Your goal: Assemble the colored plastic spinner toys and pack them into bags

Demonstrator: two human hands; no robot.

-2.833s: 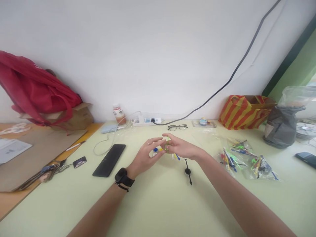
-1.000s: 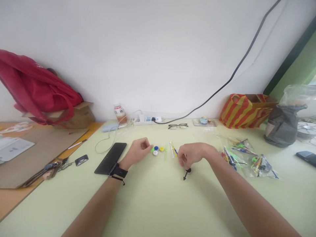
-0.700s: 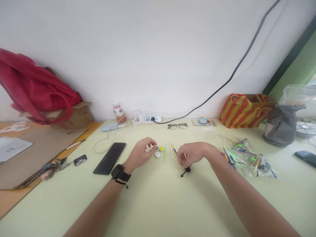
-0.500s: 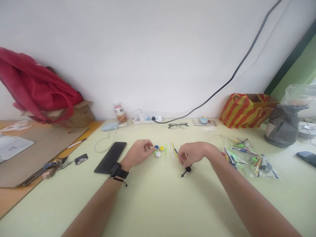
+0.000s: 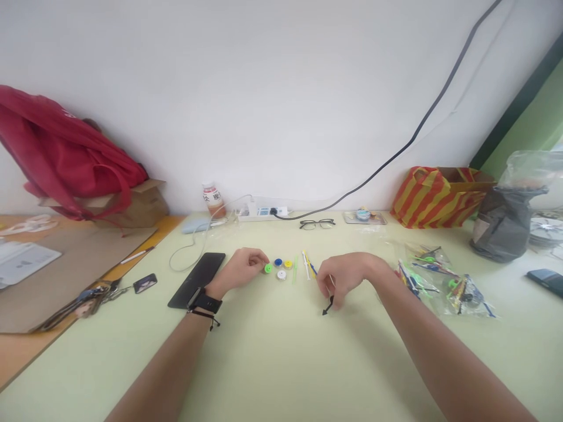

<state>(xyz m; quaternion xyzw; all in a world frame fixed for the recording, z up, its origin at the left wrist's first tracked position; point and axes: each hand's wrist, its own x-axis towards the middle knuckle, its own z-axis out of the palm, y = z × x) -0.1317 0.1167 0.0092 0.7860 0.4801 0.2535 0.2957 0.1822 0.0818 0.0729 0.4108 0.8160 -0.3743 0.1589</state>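
My left hand (image 5: pixel 244 271) has its thumb and fingers closed at the edge of a small green wheel-like disc (image 5: pixel 268 268). Just right of it lie similar blue (image 5: pixel 278 262), yellow (image 5: pixel 288 264) and white (image 5: pixel 281 275) discs. My right hand (image 5: pixel 345 275) pinches a small black piece with an arrow-shaped end (image 5: pixel 326 308), low over the table; its upper part is hidden by the fingers. Between the hands lie thin green sticks (image 5: pixel 295 268) and white and yellow-blue sticks (image 5: pixel 307 265).
Several clear bags of coloured plastic parts (image 5: pixel 466 296) lie at right. A black flat slab (image 5: pixel 197 280) sits beside my left wrist. Eyeglasses (image 5: pixel 317 224), a power strip (image 5: pixel 259 213) and a bottle (image 5: pixel 213 200) stand along the wall. A striped bag (image 5: pixel 440 199) is at back right.
My left hand has moved left, and the green disc has shifted left with it, away from the blue one. My right fingers now cover more of the black piece.
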